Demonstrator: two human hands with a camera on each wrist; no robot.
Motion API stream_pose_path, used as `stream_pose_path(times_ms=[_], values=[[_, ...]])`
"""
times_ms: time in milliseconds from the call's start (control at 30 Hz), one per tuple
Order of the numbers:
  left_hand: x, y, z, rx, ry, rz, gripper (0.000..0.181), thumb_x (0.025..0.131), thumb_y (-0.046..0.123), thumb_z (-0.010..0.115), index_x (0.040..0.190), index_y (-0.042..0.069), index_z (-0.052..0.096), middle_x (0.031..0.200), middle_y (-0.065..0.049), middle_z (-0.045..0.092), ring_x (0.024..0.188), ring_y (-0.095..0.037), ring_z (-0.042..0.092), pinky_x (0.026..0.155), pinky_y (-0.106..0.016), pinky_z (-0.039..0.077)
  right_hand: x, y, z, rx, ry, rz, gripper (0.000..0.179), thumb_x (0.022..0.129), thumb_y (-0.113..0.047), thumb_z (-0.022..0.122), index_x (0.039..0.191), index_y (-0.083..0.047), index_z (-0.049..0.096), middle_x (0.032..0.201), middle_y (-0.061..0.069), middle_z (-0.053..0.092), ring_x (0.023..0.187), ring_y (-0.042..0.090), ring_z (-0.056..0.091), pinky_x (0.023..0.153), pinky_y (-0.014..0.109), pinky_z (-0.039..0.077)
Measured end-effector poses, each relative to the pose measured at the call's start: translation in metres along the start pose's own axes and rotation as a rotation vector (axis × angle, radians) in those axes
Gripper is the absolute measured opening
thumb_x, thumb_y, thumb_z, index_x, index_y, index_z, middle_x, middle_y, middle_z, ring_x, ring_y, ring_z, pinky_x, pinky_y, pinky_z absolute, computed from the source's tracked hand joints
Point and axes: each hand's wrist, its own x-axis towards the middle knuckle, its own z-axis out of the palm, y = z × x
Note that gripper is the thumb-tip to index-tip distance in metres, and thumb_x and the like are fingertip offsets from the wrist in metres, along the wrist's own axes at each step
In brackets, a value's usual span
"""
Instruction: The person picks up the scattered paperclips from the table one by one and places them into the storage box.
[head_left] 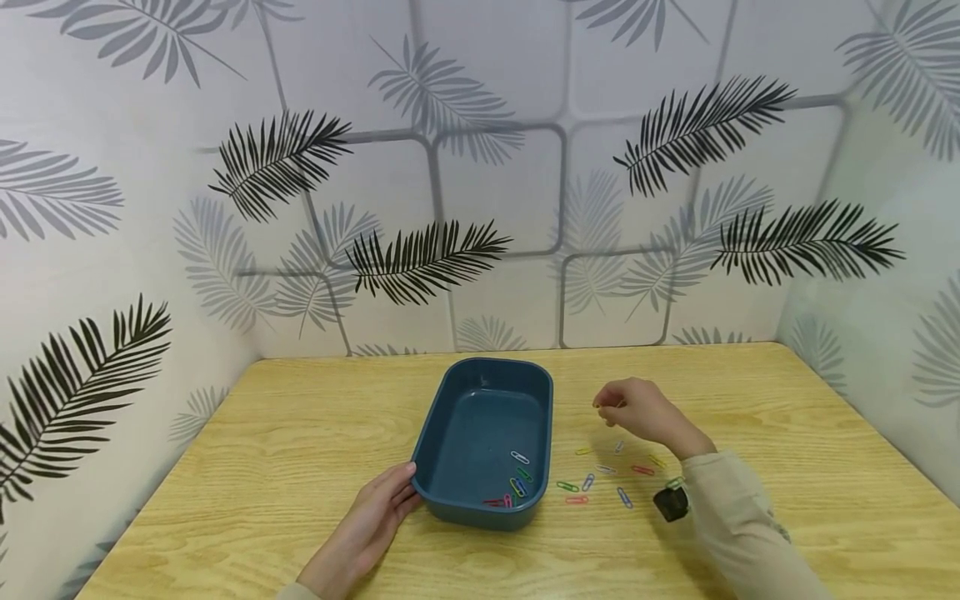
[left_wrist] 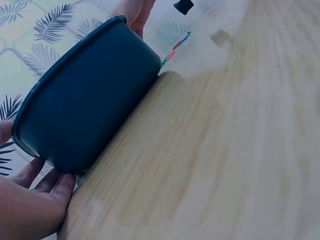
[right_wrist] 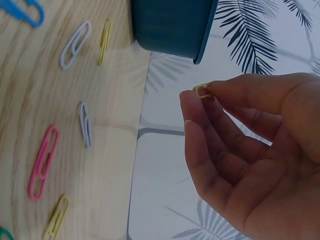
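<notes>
A dark blue plastic bin [head_left: 487, 517] stands on the table, with several coloured paper clips such as a white paper clip [head_left: 520, 457] lying at its near end. My left hand [head_left: 371, 525] holds the bin's near left corner, thumb at the rim and fingers against the outer wall. To the right of the bin, above the table, my right hand [head_left: 645, 410] pinches a yellow paper clip [right_wrist: 202, 90] between thumb and index finger. Below that hand, several loose paper clips are scattered, among them a pink paper clip [right_wrist: 43, 162] and a white paper clip [right_wrist: 75, 45].
The wooden table [head_left: 300, 433] extends on both sides of the bin. Behind it rises a wall [head_left: 510, 300] with a leaf pattern. A black device [head_left: 671, 502] sits at the right wrist, over the table's right part.
</notes>
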Motion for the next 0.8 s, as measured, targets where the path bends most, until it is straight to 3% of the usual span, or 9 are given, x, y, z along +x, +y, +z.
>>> stream_pose_path(times_ms=[333, 500, 800], values=[[0.001, 0.000, 0.000, 0.002, -0.003, 0.000, 0.055, 0.099, 0.025, 0.057, 0.134, -0.015, 0.042, 0.117, -0.010, 0.060, 0.106, -0.015, 0.057, 0.094, -0.030, 0.045, 0.002, -0.011, 0.003, -0.003, 0.037, -0.016, 0.010, 0.092, 0.000, 0.061, 0.099, 0.004, 0.068, 0.084, 0.008, 0.067, 0.072, 0.017, 0.062, 0.064, 0.034, 0.053], [0.001, 0.001, 0.001, -0.004, 0.004, -0.002, 0.053, 0.099, 0.023, 0.057, 0.133, -0.015, 0.042, 0.117, -0.010, 0.060, 0.105, -0.015, 0.056, 0.094, -0.030, 0.046, 0.003, -0.017, 0.008, 0.031, 0.039, -0.053, 0.010, 0.091, 0.000, 0.062, 0.098, 0.002, 0.068, 0.086, 0.011, 0.068, 0.073, 0.020, 0.063, 0.064, 0.033, 0.053], [-0.001, 0.001, 0.001, -0.010, 0.004, -0.011, 0.055, 0.099, 0.025, 0.058, 0.134, -0.014, 0.042, 0.116, -0.009, 0.060, 0.104, -0.015, 0.056, 0.093, -0.030, 0.046, 0.001, -0.032, 0.018, 0.046, 0.052, -0.123, 0.007, 0.091, -0.001, 0.064, 0.096, 0.001, 0.068, 0.082, 0.004, 0.067, 0.072, 0.014, 0.062, 0.064, 0.030, 0.052]])
